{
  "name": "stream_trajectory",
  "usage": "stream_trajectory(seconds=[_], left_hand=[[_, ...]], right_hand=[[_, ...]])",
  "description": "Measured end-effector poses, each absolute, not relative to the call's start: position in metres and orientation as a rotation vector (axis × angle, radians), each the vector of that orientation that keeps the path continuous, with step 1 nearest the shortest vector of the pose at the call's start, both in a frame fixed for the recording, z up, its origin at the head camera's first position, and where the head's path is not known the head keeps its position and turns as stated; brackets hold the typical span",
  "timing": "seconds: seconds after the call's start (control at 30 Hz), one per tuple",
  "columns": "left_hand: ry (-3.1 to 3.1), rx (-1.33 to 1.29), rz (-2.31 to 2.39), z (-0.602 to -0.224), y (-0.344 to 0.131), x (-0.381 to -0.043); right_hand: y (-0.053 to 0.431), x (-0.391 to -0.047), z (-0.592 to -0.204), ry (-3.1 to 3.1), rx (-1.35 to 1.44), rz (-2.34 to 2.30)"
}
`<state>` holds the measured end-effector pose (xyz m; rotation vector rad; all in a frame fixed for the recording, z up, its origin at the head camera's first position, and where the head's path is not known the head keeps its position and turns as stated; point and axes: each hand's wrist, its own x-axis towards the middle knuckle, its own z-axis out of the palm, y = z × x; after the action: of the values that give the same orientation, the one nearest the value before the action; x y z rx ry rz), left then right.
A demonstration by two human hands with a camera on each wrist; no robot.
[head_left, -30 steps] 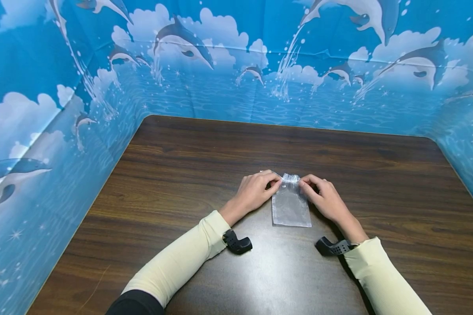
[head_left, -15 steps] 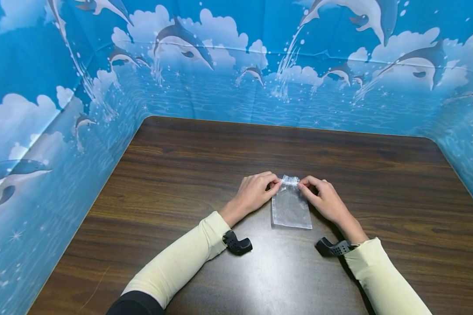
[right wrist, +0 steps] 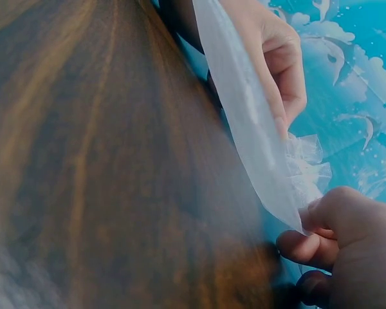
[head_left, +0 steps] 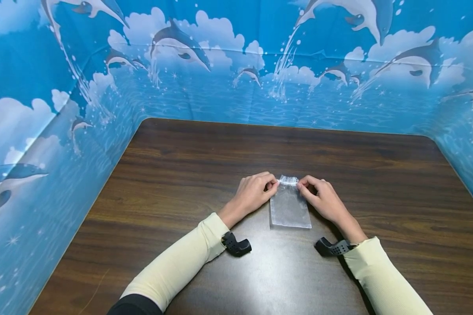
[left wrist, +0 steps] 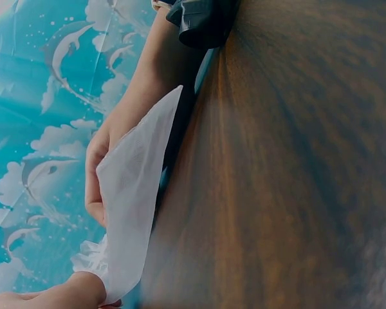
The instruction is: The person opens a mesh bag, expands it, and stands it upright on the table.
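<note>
A small sheer white drawstring pouch (head_left: 290,208) hangs between my two hands, its gathered, ruffled mouth pointing away from me. At the left end of the gathered neck, my left hand (head_left: 256,190) pinches the edge between thumb and fingers. My right hand (head_left: 324,197) pinches the opposite end the same way. The left wrist view has the pouch (left wrist: 135,187) tilted above the table, its ruffle (left wrist: 90,256) beside my left fingertips. In the right wrist view the pouch (right wrist: 248,116) looks flat and thin. Anything inside it cannot be made out.
A dark wood-grain table (head_left: 205,153) lies under both hands. Blue dolphin-print cloth (head_left: 220,87) rises along its back and sides. Black wrist-worn devices (head_left: 236,245) sit on both wrists, below pale yellow sleeves (head_left: 177,258).
Both hands keep their pinch on the drawstring pouch's neck. The pouch's lower edge has shifted slightly toward me since a second ago, and the head view has turned a little.
</note>
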<state>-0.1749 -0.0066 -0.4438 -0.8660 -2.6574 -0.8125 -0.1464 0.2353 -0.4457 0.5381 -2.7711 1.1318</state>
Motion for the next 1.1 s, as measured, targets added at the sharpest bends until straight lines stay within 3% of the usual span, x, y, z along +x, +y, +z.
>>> stream_trajectory(seconds=[1.1], left_hand=[[-2.659,-0.826,-0.924,-0.4449,-0.0084,-0.1740]], right_hand=[[0.2371,-0.1443,-0.4467,-2.762,0.417,1.231]])
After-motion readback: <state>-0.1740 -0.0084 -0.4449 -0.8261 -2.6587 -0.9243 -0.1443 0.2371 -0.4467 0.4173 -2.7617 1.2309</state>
